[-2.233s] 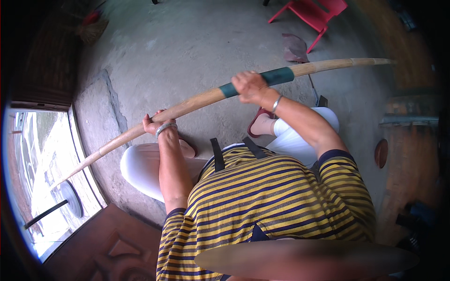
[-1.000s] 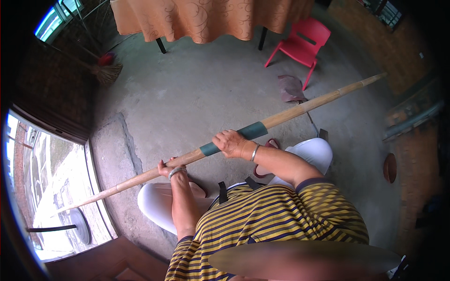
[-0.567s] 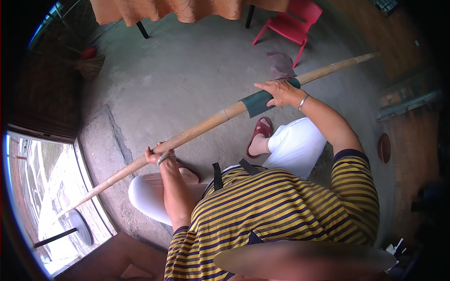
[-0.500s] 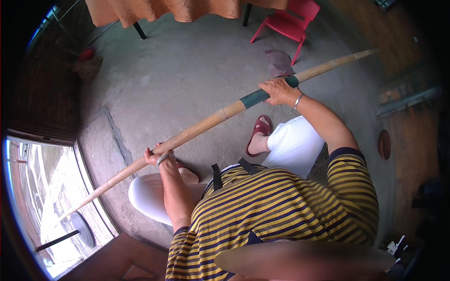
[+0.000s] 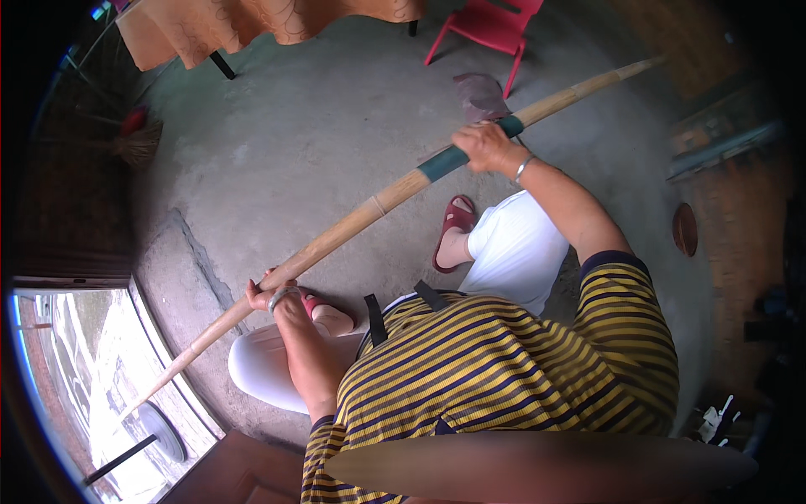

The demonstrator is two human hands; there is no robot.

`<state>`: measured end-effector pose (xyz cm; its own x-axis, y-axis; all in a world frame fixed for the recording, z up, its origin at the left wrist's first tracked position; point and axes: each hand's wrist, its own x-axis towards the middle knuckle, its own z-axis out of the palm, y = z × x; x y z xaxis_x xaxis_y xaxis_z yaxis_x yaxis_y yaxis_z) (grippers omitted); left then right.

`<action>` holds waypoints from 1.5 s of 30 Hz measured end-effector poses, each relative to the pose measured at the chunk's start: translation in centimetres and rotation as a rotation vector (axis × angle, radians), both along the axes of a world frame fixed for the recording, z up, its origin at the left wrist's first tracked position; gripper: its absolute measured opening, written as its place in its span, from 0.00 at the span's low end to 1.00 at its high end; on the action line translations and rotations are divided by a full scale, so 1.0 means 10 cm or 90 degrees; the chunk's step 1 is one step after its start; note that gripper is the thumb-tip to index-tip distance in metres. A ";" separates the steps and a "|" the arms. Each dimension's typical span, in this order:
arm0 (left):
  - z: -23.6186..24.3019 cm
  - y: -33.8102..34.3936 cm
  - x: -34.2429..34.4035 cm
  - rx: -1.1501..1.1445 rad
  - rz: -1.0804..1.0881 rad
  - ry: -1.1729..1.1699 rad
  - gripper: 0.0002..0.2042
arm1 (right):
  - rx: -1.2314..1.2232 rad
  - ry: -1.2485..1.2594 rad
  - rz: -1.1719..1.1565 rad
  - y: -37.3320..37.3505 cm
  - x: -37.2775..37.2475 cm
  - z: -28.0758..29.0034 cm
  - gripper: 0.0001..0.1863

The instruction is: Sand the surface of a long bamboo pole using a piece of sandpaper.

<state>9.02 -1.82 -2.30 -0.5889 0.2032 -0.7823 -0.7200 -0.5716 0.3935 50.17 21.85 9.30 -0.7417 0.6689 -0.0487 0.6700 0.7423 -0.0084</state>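
A long bamboo pole [image 5: 340, 229] with a green wrapped band [image 5: 442, 164] slants across in front of my body, its far right end higher in the picture than its left end. My right hand [image 5: 487, 149] closes round the green band from above. Farther down the pole, near my bent left knee, my left hand [image 5: 270, 294] grips bare bamboo, with the thumb and fingertips showing on either side. From there the thin left end runs toward the bright doorway. Each wrist has a silver bangle.
Beyond the pole stand a red plastic chair [image 5: 487, 29] and a table under an orange cloth [image 5: 260, 25]. A purplish flat piece [image 5: 481, 97] lies below the chair. A straw broom [image 5: 138, 143] leans at the left. A round grey base [image 5: 164, 433] stands by the doorway.
The pole and both hands have shifted a little to the left in the picture, and so has most of the room, as the view turned. Both hands keep their hold on the pole.
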 end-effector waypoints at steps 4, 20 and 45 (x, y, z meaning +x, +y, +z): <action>0.12 0.15 0.07 0.018 0.005 -0.014 0.14 | 0.080 -0.053 -0.036 0.09 0.16 0.00 0.16; 0.12 0.16 0.15 0.076 0.028 0.008 0.13 | 0.159 0.020 0.008 0.12 0.16 -0.17 0.17; 0.24 0.16 0.19 0.038 0.085 -0.069 0.11 | 0.078 0.172 0.225 -0.70 -1.39 -0.48 0.12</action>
<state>10.95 -0.25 0.08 -0.5265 0.1778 -0.8314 -0.6729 -0.6848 0.2797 36.27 14.86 4.48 -0.9008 0.3610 0.2415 0.3612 0.9314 -0.0452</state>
